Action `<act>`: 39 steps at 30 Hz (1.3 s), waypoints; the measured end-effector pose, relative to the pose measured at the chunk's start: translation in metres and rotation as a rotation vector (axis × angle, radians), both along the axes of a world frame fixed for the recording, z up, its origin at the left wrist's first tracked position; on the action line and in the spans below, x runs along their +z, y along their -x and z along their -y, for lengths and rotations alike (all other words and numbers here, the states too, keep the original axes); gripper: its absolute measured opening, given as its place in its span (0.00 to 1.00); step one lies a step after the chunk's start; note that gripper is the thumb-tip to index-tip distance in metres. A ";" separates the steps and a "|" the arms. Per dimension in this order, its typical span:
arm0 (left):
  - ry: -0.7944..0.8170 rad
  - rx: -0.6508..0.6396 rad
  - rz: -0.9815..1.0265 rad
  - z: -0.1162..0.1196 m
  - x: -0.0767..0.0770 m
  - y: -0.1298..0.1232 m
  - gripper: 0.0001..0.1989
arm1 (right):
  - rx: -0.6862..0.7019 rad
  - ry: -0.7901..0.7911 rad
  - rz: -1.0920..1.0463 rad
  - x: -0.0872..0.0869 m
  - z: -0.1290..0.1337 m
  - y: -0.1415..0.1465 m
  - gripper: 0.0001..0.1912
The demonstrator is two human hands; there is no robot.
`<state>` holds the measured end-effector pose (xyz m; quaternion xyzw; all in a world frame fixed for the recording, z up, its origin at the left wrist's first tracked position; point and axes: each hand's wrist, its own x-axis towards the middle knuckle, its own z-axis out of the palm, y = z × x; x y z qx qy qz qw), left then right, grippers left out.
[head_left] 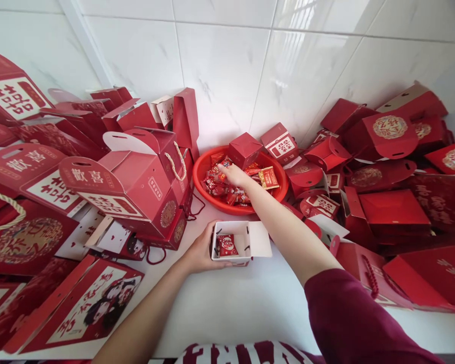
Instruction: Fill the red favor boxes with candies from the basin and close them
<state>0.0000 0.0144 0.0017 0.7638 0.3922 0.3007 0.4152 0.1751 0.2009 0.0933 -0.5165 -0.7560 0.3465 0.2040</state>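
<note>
Two hands (202, 253) (235, 175), box (233, 228) in the left

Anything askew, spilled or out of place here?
Mildly odd: a small red box overlaps the red basin's far rim; its support is hidden. The boxes heaped on the right lie jumbled at mixed angles. No spill or clear damage visible.

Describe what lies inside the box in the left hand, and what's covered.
Inside the box, a red packet with pale markings is visible, and dark cord ends show along its sides. Anything beneath the packet is covered.
</note>
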 end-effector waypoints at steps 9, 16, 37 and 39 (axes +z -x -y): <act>-0.311 0.083 -0.141 0.007 -0.003 -0.001 0.54 | -0.051 -0.111 -0.573 0.027 0.138 -0.042 0.23; -0.283 0.125 -0.120 0.007 -0.004 -0.004 0.53 | -0.026 -0.197 -0.435 0.019 0.176 -0.058 0.16; 0.189 0.541 0.403 0.034 -0.006 0.019 0.20 | -0.460 -0.197 -0.420 -0.055 0.272 -0.117 0.10; 0.259 0.604 0.453 0.040 -0.012 0.014 0.17 | -0.498 -0.008 -0.476 -0.073 0.282 -0.115 0.12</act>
